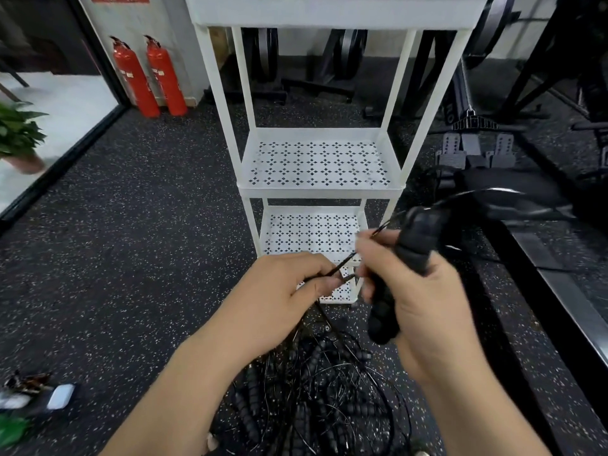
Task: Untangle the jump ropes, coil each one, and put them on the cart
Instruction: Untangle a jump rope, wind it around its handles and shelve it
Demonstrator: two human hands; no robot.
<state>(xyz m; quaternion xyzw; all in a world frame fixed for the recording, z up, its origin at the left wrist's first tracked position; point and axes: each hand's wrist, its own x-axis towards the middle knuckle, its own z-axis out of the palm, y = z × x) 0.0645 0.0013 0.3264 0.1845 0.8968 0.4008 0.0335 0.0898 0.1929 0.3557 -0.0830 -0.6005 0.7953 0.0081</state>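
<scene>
Right hand [427,307] is clenched around black foam handles [411,251], which stand roughly upright and tilt slightly; looks like two stacked together, but motion blur makes the count uncertain. Left hand [279,301] pinches a thin black cord [342,263] between thumb and forefinger, other fingers curled under. The cord runs taut from that pinch up to the right fingertips. Another stretch of it loops off the top of the handles toward the right, blurred.

Both hands are in front of the white cart [320,192], level with its bottom shelf. The held rope isn't touching the cart.

The rest of the jump ropes sit in a tangled pile [312,390] on the speckled black floor [148,209], directly below the hands and just in front of the cart's base. More foam handles are mixed in with the wire loops. A strand rises from the pile to the left hand.

Two red fire extinguishers [149,77] stand by the wall at back left.
</scene>
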